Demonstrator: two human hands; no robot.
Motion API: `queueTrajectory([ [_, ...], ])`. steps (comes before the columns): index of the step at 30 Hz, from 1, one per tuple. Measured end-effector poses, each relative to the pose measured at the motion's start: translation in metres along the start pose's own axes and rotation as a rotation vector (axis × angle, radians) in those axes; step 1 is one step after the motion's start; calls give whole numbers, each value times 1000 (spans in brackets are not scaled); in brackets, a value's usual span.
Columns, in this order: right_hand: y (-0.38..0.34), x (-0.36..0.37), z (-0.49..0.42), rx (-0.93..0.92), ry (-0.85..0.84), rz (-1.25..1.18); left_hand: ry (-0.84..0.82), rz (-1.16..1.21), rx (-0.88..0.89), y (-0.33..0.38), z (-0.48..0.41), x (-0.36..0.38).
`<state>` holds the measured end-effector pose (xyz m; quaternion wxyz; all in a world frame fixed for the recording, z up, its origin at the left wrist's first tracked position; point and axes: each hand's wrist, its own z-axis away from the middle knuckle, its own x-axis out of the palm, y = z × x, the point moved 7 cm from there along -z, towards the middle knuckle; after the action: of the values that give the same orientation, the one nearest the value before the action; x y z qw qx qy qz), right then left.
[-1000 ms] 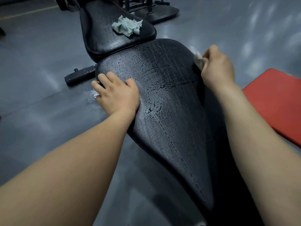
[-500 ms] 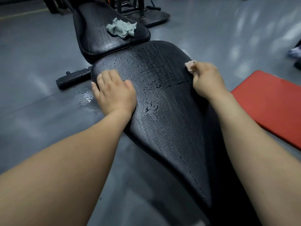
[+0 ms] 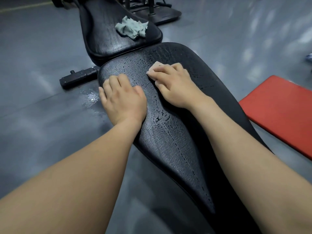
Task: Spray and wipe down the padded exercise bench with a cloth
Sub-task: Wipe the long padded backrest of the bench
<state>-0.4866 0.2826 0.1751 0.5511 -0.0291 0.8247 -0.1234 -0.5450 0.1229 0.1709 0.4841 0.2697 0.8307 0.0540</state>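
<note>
The black padded bench [image 3: 177, 149] stretches away from me, its near pad wet with spray droplets. My left hand [image 3: 122, 98] rests flat on the pad's left edge, fingers straight. My right hand [image 3: 173, 85] presses a small pale cloth [image 3: 154, 68] onto the middle of the wet pad; only a corner of the cloth shows past my fingers. A crumpled grey-green cloth [image 3: 131, 28] lies on the far pad [image 3: 108, 36].
A red mat [image 3: 280, 112] lies on the grey floor to the right. A black frame bar [image 3: 77, 77] sticks out left of the bench, with a wet patch [image 3: 90, 97] on the floor beside it. Dark equipment bases [image 3: 160, 14] stand behind.
My right hand has slid the pale cloth from the pad's right edge leftward to the middle of the pad. My left hand has stayed on the left edge.
</note>
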Motion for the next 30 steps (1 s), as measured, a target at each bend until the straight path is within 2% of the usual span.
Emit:
queueTrajectory([
  [5,65,-18,0,279,45,40,1,-7,10,2,0,-2],
  [9,128,-29,21,479,49,-35,-14,-1,-7,0,1,-1],
  [12,149,-34,35,499,27,-40,-16,-16,0,1,-1,-1],
  [18,146,-51,65,801,-63,183,-1,-23,1,2,0,-2],
  [21,103,-46,70,725,8,191,-6,-12,0,2,1,-2],
  [25,51,-32,64,411,-9,61,-13,-13,8,2,1,-3],
  [28,49,-28,61,201,-76,-1,-22,-20,10,3,1,-3],
  [30,72,-34,63,218,-25,15,-21,-17,10,3,1,-4],
])
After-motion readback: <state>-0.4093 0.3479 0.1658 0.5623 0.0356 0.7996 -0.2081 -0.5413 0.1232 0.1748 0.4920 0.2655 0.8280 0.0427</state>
